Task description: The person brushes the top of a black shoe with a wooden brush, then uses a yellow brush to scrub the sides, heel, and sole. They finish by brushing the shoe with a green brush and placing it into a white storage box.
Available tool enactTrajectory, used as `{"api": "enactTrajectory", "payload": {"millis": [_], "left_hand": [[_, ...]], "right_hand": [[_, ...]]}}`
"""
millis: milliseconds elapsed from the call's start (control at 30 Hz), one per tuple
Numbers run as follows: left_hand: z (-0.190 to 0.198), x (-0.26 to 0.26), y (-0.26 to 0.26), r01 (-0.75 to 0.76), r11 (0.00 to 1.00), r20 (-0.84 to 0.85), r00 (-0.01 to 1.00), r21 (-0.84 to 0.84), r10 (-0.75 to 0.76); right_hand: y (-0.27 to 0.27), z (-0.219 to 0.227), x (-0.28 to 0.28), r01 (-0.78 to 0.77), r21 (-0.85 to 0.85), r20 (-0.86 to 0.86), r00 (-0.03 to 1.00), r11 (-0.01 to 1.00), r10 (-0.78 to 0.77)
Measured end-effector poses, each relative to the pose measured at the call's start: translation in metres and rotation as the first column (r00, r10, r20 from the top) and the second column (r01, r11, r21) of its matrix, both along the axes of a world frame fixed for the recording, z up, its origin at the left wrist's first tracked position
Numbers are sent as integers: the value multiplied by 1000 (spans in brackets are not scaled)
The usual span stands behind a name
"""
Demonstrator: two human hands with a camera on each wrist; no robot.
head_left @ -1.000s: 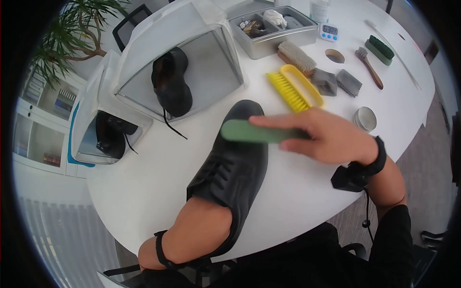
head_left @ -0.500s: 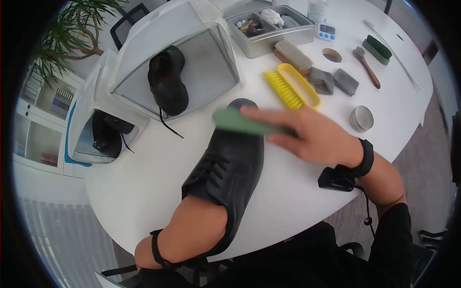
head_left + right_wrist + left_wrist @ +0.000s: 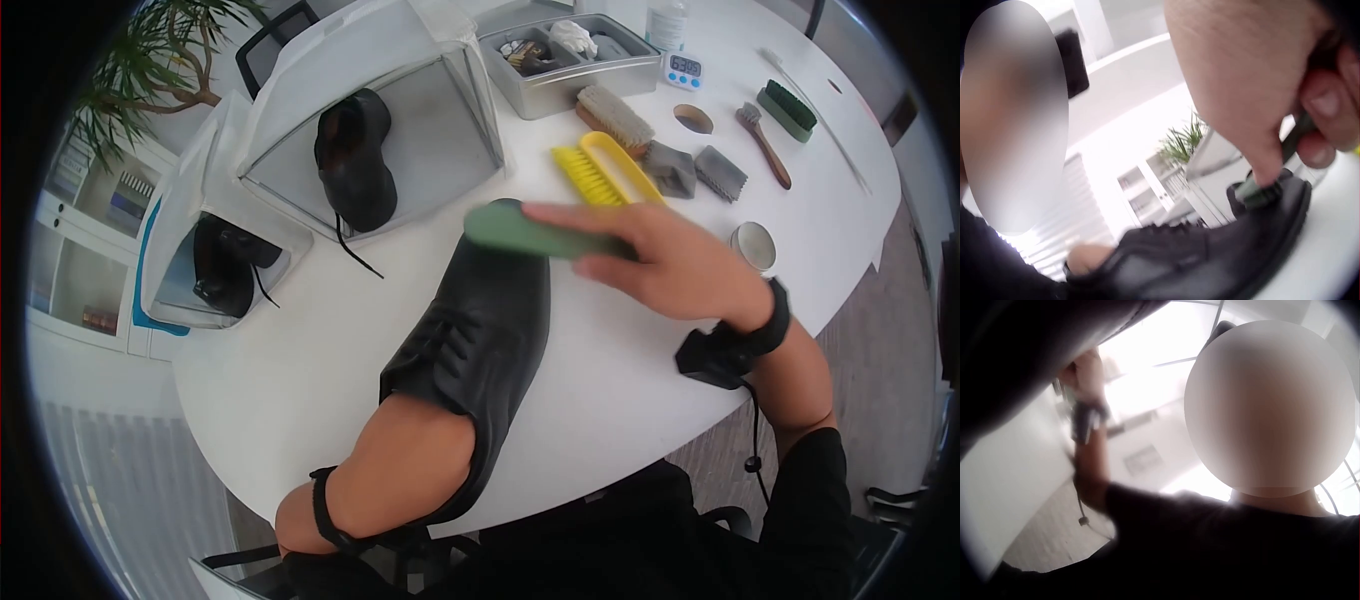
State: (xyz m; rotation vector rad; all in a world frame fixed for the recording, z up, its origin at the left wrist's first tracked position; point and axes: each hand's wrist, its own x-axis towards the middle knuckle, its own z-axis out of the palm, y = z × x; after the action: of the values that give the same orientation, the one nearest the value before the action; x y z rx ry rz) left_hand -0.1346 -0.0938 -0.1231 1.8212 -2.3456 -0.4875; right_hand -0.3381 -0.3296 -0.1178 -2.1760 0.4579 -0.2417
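A black lace-up shoe (image 3: 490, 310) lies on the white round table (image 3: 300, 380), toe pointing away from me. My left forearm (image 3: 410, 470) goes into the shoe's opening, and the left hand is hidden inside. My right hand (image 3: 670, 265) grips a green brush (image 3: 520, 232) and holds it across the shoe's toe. In the right wrist view the fingers (image 3: 1254, 94) pinch the brush (image 3: 1260, 190) against the shoe (image 3: 1210, 256). The left wrist view shows only my torso and the far right arm (image 3: 1088, 425).
Beyond the shoe lie a yellow brush (image 3: 610, 170), a wooden brush (image 3: 615, 115), two grey cloths (image 3: 672, 168), a round tin (image 3: 755, 245), a metal tray (image 3: 570, 60) and a timer (image 3: 686, 68). Two white boxes hold black shoes (image 3: 355, 170), (image 3: 225, 265). A table edge curves at right.
The right hand has carried the green brush from the shoe's vamp up to the tip of the toe. The shoe has shifted slightly on the left hand.
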Motion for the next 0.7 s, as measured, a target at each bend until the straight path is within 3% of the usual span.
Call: {"api": "enactTrajectory", "payload": {"millis": [33, 67, 133, 200, 233, 300, 333, 367, 467, 500, 600, 667, 700], "left_hand": [[-1, 0, 0, 5, 1000, 0, 1000, -20, -5], [-3, 1, 0, 10, 999, 0, 1000, -40, -10], [-4, 0, -1, 7, 998, -13, 1000, -70, -8], [-2, 0, -2, 9, 998, -15, 1000, -63, -10], [-1, -1, -2, 10, 999, -15, 1000, -52, -11], [0, -1, -2, 9, 999, -16, 1000, -49, -10], [0, -1, -2, 12, 999, -16, 1000, -53, -13], [0, -1, -2, 15, 998, -16, 1000, -57, -16], [-1, -2, -6, 19, 996, -60, 998, -89, -25], [-1, -2, -5, 9, 997, -54, 998, -81, -14], [0, -1, -4, 9, 998, -39, 999, -68, -12], [-1, -1, -3, 25, 998, -30, 999, -64, -27], [-1, -1, -4, 19, 998, -35, 999, -57, -21]], "right_hand": [[10, 1, 6, 90, -57, -103, 990, 994, -96], [16, -5, 6, 96, -57, -100, 990, 994, -101], [21, -19, 8, -136, 18, 122, 984, 990, 133], [6, -17, 3, -164, -42, 76, 983, 986, 167], [-2, -15, 3, -114, -97, 126, 984, 989, 126], [0, 0, 1, 119, -102, -66, 990, 988, -126], [7, -6, 3, 121, -103, -67, 990, 987, -128], [12, -16, 5, 62, -127, 0, 998, 990, -63], [11, -8, 8, -104, 61, -92, 990, 993, 110], [4, -13, 7, -157, -29, 47, 986, 987, 158], [-5, -10, 1, -129, -137, 151, 977, 982, 149], [13, 7, 8, 101, -65, -139, 984, 993, -109], [16, -7, 13, -47, -165, 101, 993, 985, 64]]}}
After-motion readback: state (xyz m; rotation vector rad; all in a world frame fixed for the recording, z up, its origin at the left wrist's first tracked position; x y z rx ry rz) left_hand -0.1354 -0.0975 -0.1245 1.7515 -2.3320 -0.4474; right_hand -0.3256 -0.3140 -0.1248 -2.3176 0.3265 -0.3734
